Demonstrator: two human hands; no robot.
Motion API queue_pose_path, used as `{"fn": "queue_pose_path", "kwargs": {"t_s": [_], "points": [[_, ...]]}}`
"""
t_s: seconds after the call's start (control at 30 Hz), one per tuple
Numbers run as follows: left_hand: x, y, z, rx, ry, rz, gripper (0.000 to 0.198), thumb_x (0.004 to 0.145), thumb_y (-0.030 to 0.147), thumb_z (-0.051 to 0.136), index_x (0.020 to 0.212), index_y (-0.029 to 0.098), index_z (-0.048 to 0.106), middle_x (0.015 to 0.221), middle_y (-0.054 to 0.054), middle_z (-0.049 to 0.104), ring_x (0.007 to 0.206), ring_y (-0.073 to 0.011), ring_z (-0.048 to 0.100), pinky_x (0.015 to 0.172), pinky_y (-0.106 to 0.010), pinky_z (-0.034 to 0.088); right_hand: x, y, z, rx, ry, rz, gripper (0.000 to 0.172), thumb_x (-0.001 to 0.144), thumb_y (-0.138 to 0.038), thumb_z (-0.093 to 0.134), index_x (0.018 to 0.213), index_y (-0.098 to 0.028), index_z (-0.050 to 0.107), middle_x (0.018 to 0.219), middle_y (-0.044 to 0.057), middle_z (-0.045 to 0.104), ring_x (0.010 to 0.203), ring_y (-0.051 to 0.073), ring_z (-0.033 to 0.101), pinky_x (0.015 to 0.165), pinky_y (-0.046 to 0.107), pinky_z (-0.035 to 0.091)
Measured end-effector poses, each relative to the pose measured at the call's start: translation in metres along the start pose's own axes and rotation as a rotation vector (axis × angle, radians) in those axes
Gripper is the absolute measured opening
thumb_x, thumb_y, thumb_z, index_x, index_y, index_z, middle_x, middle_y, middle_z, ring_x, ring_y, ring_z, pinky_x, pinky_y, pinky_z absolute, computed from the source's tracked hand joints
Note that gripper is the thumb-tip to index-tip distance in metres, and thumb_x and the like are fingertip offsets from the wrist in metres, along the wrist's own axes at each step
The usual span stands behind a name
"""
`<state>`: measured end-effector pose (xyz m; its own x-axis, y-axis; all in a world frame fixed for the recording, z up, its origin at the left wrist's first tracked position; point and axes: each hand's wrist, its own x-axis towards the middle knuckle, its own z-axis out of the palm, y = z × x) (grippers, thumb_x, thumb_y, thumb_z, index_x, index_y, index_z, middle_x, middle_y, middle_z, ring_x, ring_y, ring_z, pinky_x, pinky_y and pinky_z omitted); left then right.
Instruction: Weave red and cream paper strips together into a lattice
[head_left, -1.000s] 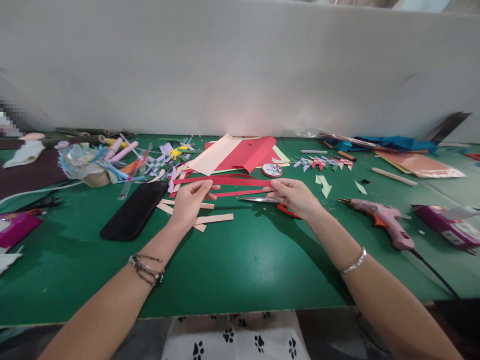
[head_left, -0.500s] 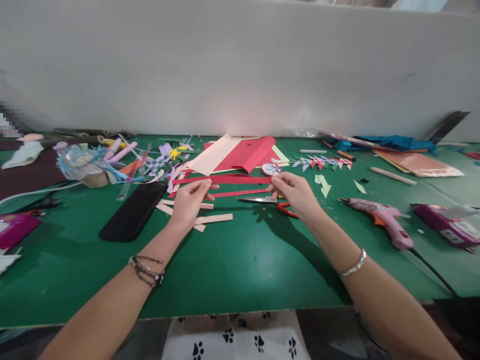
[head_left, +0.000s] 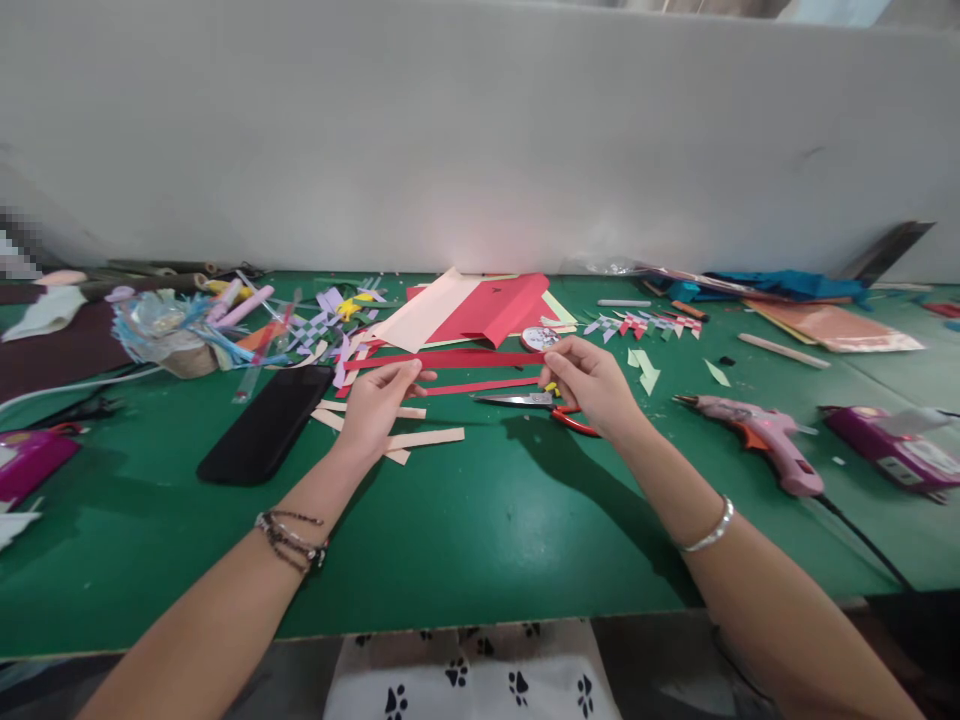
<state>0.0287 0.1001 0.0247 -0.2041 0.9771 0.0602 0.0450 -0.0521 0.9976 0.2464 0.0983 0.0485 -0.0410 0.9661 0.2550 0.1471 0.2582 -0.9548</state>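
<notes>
A red paper strip [head_left: 480,359] is stretched level between my two hands, above the green table. My left hand [head_left: 379,400] pinches it between thumb and finger, and a length of the strip runs on past it to the left. At the strip's right end, my right hand [head_left: 589,380] pinches it the same way. Below lies scissors [head_left: 517,400] with red handles, partly covered by my right hand. Another red strip [head_left: 480,387] lies just behind the scissors. Pale peach strips [head_left: 427,438] rest beside my left hand.
A black phone [head_left: 266,425] lies on the left. Red and peach paper sheets [head_left: 495,305] are stacked at the back. Woven paper pieces [head_left: 645,324] lie back right. On the right are a pink glue gun [head_left: 772,440] with its cord and a purple device [head_left: 885,445].
My right hand has shifted very slightly to the right and up, keeping its pinch on the red strip. My left hand is nearly still.
</notes>
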Motion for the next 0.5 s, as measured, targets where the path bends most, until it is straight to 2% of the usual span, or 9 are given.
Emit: {"fn": "queue_pose_path", "kwargs": {"t_s": [0.1, 0.23, 0.27, 0.33, 0.4, 0.43, 0.5], "points": [[0.004, -0.003, -0.006, 0.224, -0.024, 0.151, 0.031, 0.069, 0.041, 0.054, 0.08, 0.014, 0.064, 0.081, -0.007, 0.067, 0.079, -0.0213, 0.06, 0.071, -0.033, 0.048, -0.002, -0.002, 0.0, -0.066, -0.04, -0.023, 0.011, 0.074, -0.025, 0.05, 0.069, -0.016, 0.049, 0.051, -0.006, 0.056, 0.027, 0.001, 0.033, 0.029, 0.015, 0.027], [-0.001, 0.003, -0.007, 0.589, 0.04, 0.667, 0.035, 0.079, 0.035, 0.043, 0.104, 0.014, 0.056, 0.108, -0.01, 0.06, 0.104, -0.0228, 0.051, 0.092, -0.038, 0.036, -0.01, -0.007, 0.005, -0.208, -0.173, -0.073, 0.012, 0.078, -0.023, 0.046, 0.069, -0.016, 0.049, 0.051, -0.005, 0.055, 0.032, 0.003, 0.044, 0.035, 0.015, 0.033], [-0.005, 0.006, -0.004, 0.662, 0.002, 0.79, 0.035, 0.081, 0.035, 0.04, 0.105, 0.014, 0.055, 0.11, -0.011, 0.059, 0.106, -0.0224, 0.049, 0.094, -0.038, 0.034, -0.012, -0.008, 0.008, -0.249, -0.219, -0.093, 0.013, 0.079, -0.023, 0.045, 0.068, -0.016, 0.049, 0.051, -0.005, 0.054, 0.035, 0.004, 0.047, 0.038, 0.016, 0.036], [-0.014, 0.014, 0.002, 0.77, -0.177, 0.941, 0.034, 0.085, 0.035, 0.037, 0.105, 0.014, 0.054, 0.109, -0.011, 0.059, 0.106, -0.0225, 0.049, 0.094, -0.038, 0.032, -0.017, -0.012, 0.014, -0.318, -0.295, -0.14, 0.014, 0.08, -0.022, 0.044, 0.068, -0.017, 0.049, 0.051, -0.005, 0.054, 0.039, 0.005, 0.051, 0.042, 0.017, 0.039], [-0.023, 0.02, 0.01, 0.838, -0.37, 0.944, 0.031, 0.087, 0.033, 0.033, 0.1, 0.015, 0.054, 0.1, -0.008, 0.063, 0.095, -0.0212, 0.055, 0.091, -0.039, 0.033, -0.02, -0.015, 0.019, -0.359, -0.343, -0.177, 0.014, 0.081, -0.023, 0.044, 0.069, -0.017, 0.049, 0.052, -0.004, 0.054, 0.042, 0.006, 0.052, 0.046, 0.018, 0.041], [-0.027, 0.022, 0.013, 0.861, -0.462, 0.892, 0.029, 0.088, 0.031, 0.031, 0.094, 0.016, 0.055, 0.09, -0.006, 0.064, 0.085, -0.0198, 0.057, 0.088, -0.039, 0.035, -0.021, -0.017, 0.021, -0.369, -0.357, -0.188, 0.014, 0.081, -0.024, 0.044, 0.07, -0.017, 0.05, 0.052, -0.004, 0.054, 0.042, 0.006, 0.051, 0.046, 0.018, 0.041], [-0.032, 0.024, 0.016, 0.861, -0.577, 0.726, 0.029, 0.089, 0.028, 0.027, 0.081, 0.017, 0.053, 0.069, -0.002, 0.061, 0.065, -0.0169, 0.057, 0.073, -0.033, 0.041, -0.022, -0.02, 0.023, -0.385, -0.369, -0.206, 0.015, 0.081, -0.025, 0.044, 0.07, -0.017, 0.05, 0.052, -0.004, 0.053, 0.043, 0.006, 0.05, 0.046, 0.018, 0.039]]}}
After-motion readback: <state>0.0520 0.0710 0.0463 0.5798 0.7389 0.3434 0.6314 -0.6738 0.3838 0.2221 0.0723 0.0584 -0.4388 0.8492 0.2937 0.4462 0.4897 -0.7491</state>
